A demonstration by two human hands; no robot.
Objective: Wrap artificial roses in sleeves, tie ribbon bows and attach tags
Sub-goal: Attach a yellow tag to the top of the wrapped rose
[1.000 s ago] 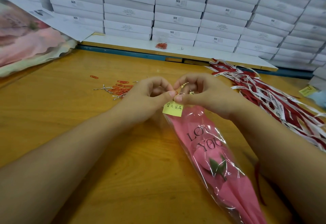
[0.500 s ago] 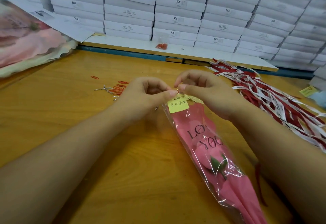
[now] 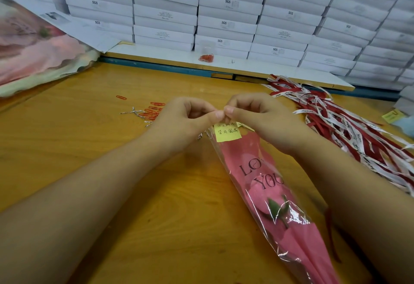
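A pink artificial rose in a clear sleeve printed "LOVE YOU" lies on the wooden table, its open top pointing away from me. A yellow handwritten tag sits at the sleeve's top edge. My left hand and my right hand meet just above the tag, thumbs and forefingers pinching together at the sleeve's top. What is pinched between the fingertips is too small to make out.
Red paper clips and silver twist ties lie left of my hands. A heap of red and white ribbons spreads on the right. Stacked white boxes line the back; a bag of pink material lies at far left.
The tag has turned up so its writing shows and sits a little farther from me. Both hands stay pinched together at the sleeve's top, shifted slightly.
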